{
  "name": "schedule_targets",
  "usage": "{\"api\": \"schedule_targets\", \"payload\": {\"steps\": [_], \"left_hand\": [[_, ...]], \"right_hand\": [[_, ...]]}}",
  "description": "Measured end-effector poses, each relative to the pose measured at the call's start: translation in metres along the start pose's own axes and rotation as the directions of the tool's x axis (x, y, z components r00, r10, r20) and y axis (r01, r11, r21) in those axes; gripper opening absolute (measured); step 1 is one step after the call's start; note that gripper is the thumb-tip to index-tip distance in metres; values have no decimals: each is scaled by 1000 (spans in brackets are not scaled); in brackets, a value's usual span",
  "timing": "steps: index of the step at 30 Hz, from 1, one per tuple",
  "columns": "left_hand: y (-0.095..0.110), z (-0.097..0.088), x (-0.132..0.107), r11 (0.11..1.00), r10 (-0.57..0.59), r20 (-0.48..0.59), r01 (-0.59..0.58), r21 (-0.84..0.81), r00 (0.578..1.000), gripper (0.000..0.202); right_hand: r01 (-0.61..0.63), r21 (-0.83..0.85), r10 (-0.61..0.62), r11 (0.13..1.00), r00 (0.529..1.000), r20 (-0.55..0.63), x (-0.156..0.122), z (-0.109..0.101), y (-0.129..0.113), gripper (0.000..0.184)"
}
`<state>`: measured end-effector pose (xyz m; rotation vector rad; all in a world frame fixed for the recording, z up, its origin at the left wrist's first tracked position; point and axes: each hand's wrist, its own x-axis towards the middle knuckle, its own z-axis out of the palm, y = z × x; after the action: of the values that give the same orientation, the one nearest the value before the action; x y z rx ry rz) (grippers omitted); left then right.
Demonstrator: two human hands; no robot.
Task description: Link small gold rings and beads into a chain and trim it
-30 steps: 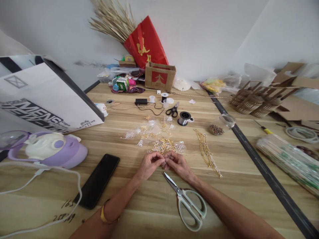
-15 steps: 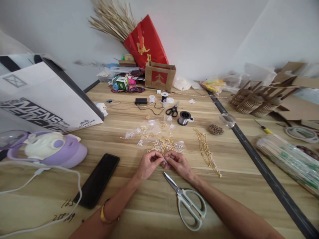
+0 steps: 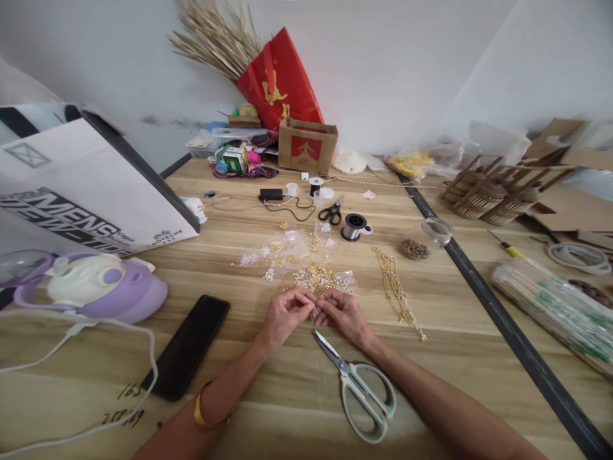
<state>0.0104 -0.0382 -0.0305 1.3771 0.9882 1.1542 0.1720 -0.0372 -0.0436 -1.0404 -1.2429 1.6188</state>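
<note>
My left hand (image 3: 288, 313) and my right hand (image 3: 343, 314) meet at the middle of the table, fingertips pinched together. Between them is a small silvery jewellery piece (image 3: 315, 311), mostly hidden by the fingers; both hands are closed on it. Just beyond the fingers lies a heap of gold and silver beads (image 3: 313, 276), with a small bag of silver rings (image 3: 345, 281) on its right. Scissors with pale green handles (image 3: 357, 390) lie below my right hand, blades slightly apart. Gold and silver chains (image 3: 396, 291) stretch out to the right.
A black phone (image 3: 191, 348) lies left of my left forearm. Farther back are black scissors (image 3: 332, 211), a wire spool (image 3: 354, 227) and a jar of beads (image 3: 416, 248). A white box (image 3: 96, 185) leans at the left; bundled sticks (image 3: 550, 313) lie at the right.
The fingertips and the small piece have shifted very slightly to the left. Both hands keep their pinch, and everything else lies as before.
</note>
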Motion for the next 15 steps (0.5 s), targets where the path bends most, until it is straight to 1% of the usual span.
{"api": "schedule_targets", "payload": {"steps": [6, 15], "left_hand": [[-2, 0, 0, 999, 25, -16, -25, -27, 1000, 6], [0, 2, -1, 997, 58, 25, -57, -46, 998, 6]], "right_hand": [[11, 10, -12, 1000, 998, 58, -1, 1, -4, 38], [22, -31, -19, 999, 995, 94, 0, -2, -3, 39]]}}
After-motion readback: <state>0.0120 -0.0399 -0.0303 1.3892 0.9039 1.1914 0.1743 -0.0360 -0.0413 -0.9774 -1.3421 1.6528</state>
